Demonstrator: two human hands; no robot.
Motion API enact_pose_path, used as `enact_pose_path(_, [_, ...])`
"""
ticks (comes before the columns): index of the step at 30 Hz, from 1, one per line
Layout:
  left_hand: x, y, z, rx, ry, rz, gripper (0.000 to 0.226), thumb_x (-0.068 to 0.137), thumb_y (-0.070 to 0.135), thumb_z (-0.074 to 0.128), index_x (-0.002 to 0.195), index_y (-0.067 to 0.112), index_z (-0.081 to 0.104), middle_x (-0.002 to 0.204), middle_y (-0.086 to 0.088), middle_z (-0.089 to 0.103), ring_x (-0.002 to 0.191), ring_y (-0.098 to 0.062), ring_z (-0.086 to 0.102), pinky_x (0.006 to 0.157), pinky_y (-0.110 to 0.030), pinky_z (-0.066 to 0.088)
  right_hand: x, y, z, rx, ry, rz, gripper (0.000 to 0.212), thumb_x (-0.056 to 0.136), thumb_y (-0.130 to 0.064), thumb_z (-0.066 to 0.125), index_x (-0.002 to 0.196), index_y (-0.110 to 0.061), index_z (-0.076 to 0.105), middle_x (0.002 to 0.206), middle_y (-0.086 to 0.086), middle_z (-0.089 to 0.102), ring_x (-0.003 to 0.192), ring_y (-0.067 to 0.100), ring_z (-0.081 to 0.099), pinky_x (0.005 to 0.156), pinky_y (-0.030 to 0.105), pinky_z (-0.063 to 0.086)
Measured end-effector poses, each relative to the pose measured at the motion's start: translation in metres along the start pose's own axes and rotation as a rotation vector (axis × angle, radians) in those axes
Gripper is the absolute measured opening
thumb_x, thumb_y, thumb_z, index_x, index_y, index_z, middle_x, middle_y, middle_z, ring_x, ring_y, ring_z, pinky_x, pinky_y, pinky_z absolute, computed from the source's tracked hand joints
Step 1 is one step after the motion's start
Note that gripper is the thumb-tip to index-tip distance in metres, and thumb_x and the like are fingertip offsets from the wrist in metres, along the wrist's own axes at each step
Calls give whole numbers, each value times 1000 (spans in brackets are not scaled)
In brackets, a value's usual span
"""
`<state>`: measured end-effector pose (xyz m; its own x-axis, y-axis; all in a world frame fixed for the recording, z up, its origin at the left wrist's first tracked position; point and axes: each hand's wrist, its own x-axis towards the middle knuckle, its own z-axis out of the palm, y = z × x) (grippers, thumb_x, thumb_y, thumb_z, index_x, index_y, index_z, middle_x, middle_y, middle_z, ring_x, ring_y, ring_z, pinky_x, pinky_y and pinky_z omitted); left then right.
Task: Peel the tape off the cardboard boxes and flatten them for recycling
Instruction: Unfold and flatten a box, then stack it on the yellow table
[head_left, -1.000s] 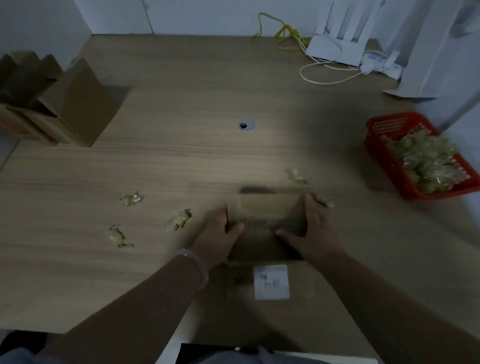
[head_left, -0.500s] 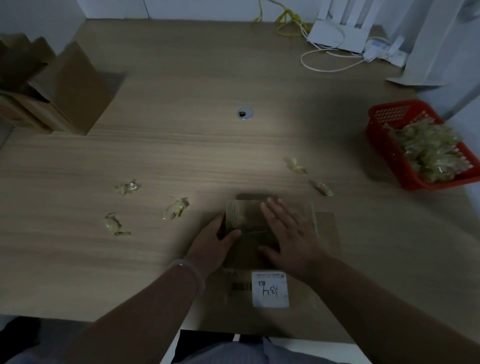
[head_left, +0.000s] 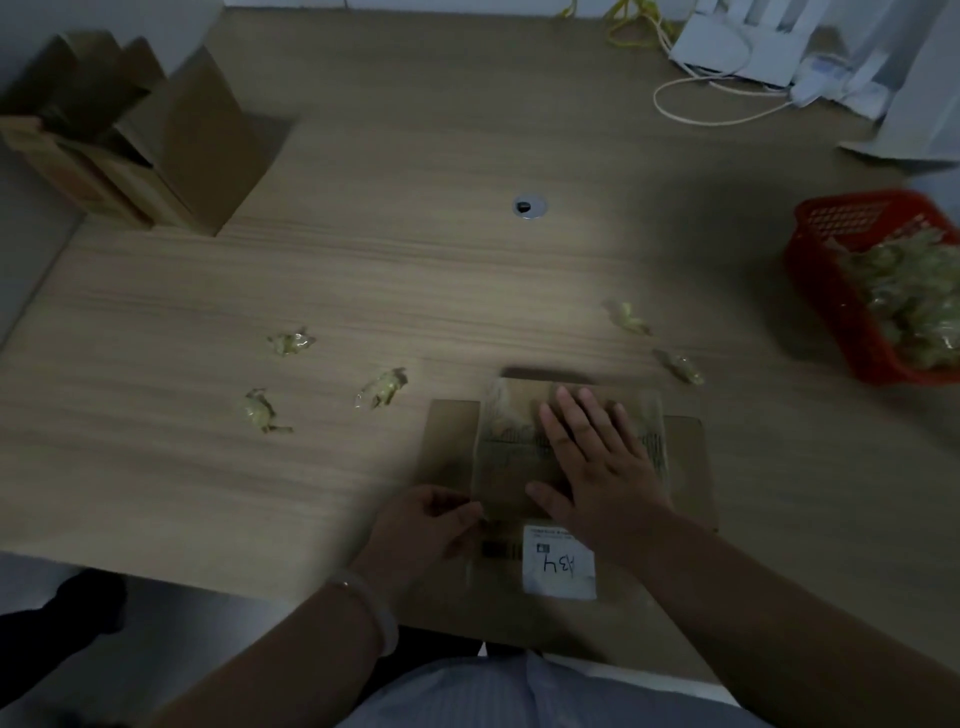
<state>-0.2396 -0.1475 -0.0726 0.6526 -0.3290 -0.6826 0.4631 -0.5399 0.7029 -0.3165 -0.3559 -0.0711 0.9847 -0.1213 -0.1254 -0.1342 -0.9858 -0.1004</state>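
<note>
Overall, the table (head_left: 363, 270) carried all items. 1 flattened box (head_left: 685, 467) lay at its near edge, in front of the person, with its near end overhanging the edge. A band of clear tape (head_left: 498, 415) ran along the middle of the box. A stack of other boxes (head_left: 156, 140) stood at the far left corner, flaps up. A red basket (head_left: 831, 291) at the right edge held crumpled tape.

The right hand (head_left: 597, 462) lay flat on the box, over the tape, fingers straight and spread, pressing down. The left hand (head_left: 421, 525) sat just beside it, fingers curled, tips pinching the tape's near left edge; a bracelet (head_left: 374, 608) was on that wrist.

A white label (head_left: 558, 564) marked in pen lay on the box just below the right hand. 5 tape wads (head_left: 382, 387) were scattered on the table, 3 left of the box and 2 beyond its right side. A cable hole (head_left: 530, 206) sat mid-table.
</note>
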Motion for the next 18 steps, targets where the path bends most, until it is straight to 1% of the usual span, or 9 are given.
enact_pose_path(2, [-1, 3, 1, 12, 13, -2, 12, 82, 23, 73, 90, 16, 69, 87, -6, 73, 84, -22, 70, 79, -39, 58, 0, -1, -1, -1, 5, 7, 81, 90, -68, 17, 153, -17, 18, 160, 6, 11, 148, 26, 5, 118, 49, 10])
enact_pose_path(4, [-2, 4, 1, -79, 11, -38, 8, 84, 16, 71, 89, 11, 69, 80, -4, 73, 76, -19, 69, 72, -34, 59, -1, -1, -3, -2, 3, 13, 80, 90, -67, 20, 152, -16, 22, 160, 7, 15, 147, 27, 9, 118, 50, 14])
enact_pose_path(6, [-4, 6, 4, -216, -9, -88, 2, 86, 8, 67, 87, 9, 66, 79, -7, 71, 73, -19, 66, 73, -37, 58, -1, -2, -4, -7, 0, 6, 80, 90, -67, 20, 152, -16, 21, 160, 7, 15, 147, 27, 9, 118, 50, 14])
enact_pose_path(7, [-5, 7, 5, -255, -16, -100, 3, 87, 5, 65, 86, 8, 65, 79, -8, 70, 74, -20, 65, 75, -39, 57, -1, -2, -4, -7, 1, 4, 80, 90, -67, 20, 152, -16, 21, 160, 7, 15, 148, 27, 9, 118, 50, 14])
enact_pose_path(10, [-9, 9, 6, -285, -36, -114, 7, 91, 8, 60, 85, 7, 64, 74, -7, 70, 68, -17, 65, 67, -34, 58, -1, -2, -5, -2, 8, 9, 80, 90, -67, 21, 152, -16, 23, 160, 7, 16, 147, 27, 9, 118, 50, 13])
enact_pose_path(13, [-13, 10, 4, -414, -60, -212, 17, 95, 15, 55, 97, -1, 63, 89, -16, 68, 78, -24, 65, 73, -38, 56, -2, -2, -6, -7, 9, 4, 80, 90, -66, 21, 152, -15, 23, 160, 7, 16, 147, 27, 9, 118, 50, 12])
enact_pose_path(14, [-14, 11, 3, -447, -71, -250, 18, 96, 15, 54, 99, -1, 62, 89, -16, 67, 78, -24, 64, 70, -37, 56, -2, -3, -6, -7, 8, 6, 80, 90, -66, 22, 152, -15, 24, 159, 7, 17, 147, 27, 10, 118, 50, 13])
enact_pose_path(16, [-17, 13, 2, -477, -109, -310, 17, 96, 15, 54, 95, 1, 64, 85, -14, 67, 74, -23, 64, 61, -35, 58, -1, -3, -6, -4, 2, 8, 80, 90, -66, 22, 151, -15, 25, 159, 7, 18, 147, 27, 11, 118, 50, 14])
enact_pose_path(18, [-20, 15, 4, -513, -148, -341, 16, 96, 14, 54, 92, 2, 65, 82, -13, 68, 72, -22, 65, 57, -33, 58, -1, -2, -5, -8, -11, 8, 81, 89, -67, 20, 153, -17, 20, 160, 6, 13, 148, 25, 5, 119, 49, 10])
